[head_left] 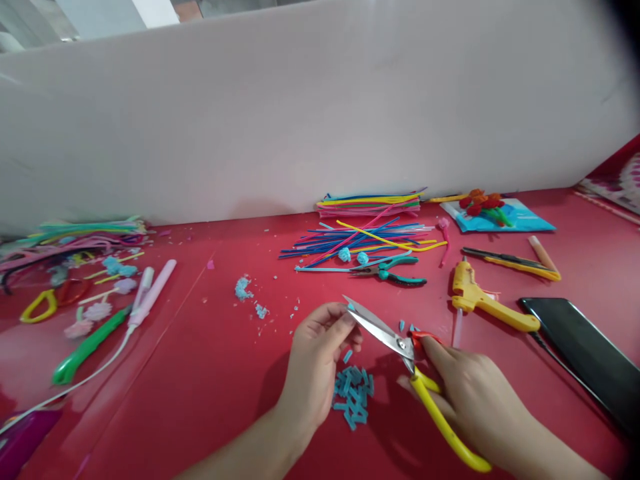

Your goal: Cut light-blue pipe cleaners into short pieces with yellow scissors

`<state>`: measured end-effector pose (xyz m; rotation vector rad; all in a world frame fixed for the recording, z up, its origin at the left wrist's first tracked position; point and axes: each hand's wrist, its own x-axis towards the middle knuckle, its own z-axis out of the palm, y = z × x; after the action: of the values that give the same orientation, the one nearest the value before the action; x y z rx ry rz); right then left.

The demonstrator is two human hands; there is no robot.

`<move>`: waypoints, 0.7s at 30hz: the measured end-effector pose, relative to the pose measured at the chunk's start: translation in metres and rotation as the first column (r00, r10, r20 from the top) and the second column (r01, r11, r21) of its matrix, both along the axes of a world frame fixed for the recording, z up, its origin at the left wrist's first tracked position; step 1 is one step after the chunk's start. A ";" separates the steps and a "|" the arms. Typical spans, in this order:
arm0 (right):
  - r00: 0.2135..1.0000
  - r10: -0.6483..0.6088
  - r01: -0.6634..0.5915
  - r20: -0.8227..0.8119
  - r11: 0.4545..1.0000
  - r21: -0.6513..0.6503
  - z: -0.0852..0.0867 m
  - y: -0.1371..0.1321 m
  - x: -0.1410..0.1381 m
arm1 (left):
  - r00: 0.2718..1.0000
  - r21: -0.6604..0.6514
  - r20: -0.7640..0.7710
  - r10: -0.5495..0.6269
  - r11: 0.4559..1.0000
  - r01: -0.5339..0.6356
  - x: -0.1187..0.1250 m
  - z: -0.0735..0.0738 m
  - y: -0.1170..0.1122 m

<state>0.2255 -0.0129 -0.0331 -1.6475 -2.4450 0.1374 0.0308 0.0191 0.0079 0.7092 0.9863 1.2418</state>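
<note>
Start at left of frame: see stems [95,232] piled, with green tool [90,350] and pink wand [156,292] lying below. Left of centre, note blue fluff [243,288] scattered on red table [200,373]. At centre, find left hand [316,360] with thumb and fingers together, apparently clamped on a blue bit [351,307] right at the blade tips. Just below, between both hands, see cut pieces [354,397] heaped, plus a few strays near the pivot. Toward upper centre, see loose stems [357,241] and, just under, pliers [384,273]. Right of centre, find scissors [380,328] slanting up-left, gripped in right hand [470,387], fingers wrapped round the handles. Cannot tell blades closed from slightly parted. At far right, see glue gun [466,288] and phone [575,347], both apart from the hands.

Judging by the heap: mid-snipping, probably taking short lengths off. Likely calls next for holding the pinch steady, keeping fingertips clear of the edges and squeezing the handles. Possible snag: too little left to pinch safely.
</note>
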 end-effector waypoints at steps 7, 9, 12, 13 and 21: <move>1.000 0.008 -0.007 -0.007 1.000 0.024 -0.002 -0.001 0.001 | 1.000 0.011 0.014 0.008 1.000 -0.008 0.001 -0.001 -0.001; 1.000 0.010 -0.010 -0.010 1.000 0.026 -0.003 -0.001 0.001 | 1.000 0.018 0.015 0.010 1.000 -0.010 0.001 -0.001 -0.001; 1.000 0.014 -0.014 -0.007 0.999 0.039 -0.004 -0.001 0.001 | 1.000 0.018 0.008 0.014 1.000 -0.014 0.001 -0.001 -0.001; 1.000 0.014 -0.014 -0.007 0.999 0.048 -0.003 0.000 0.000 | 1.000 0.018 0.005 0.016 1.000 -0.016 0.001 -0.001 -0.001; 1.000 0.013 -0.011 -0.025 0.997 0.070 0.001 -0.001 -0.001 | 1.000 0.010 0.005 0.010 1.000 -0.010 0.000 -0.003 0.000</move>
<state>0.2241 -0.0139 -0.0324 -1.5930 -2.4125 0.0731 0.0306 0.0186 0.0044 0.7093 0.9816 1.2572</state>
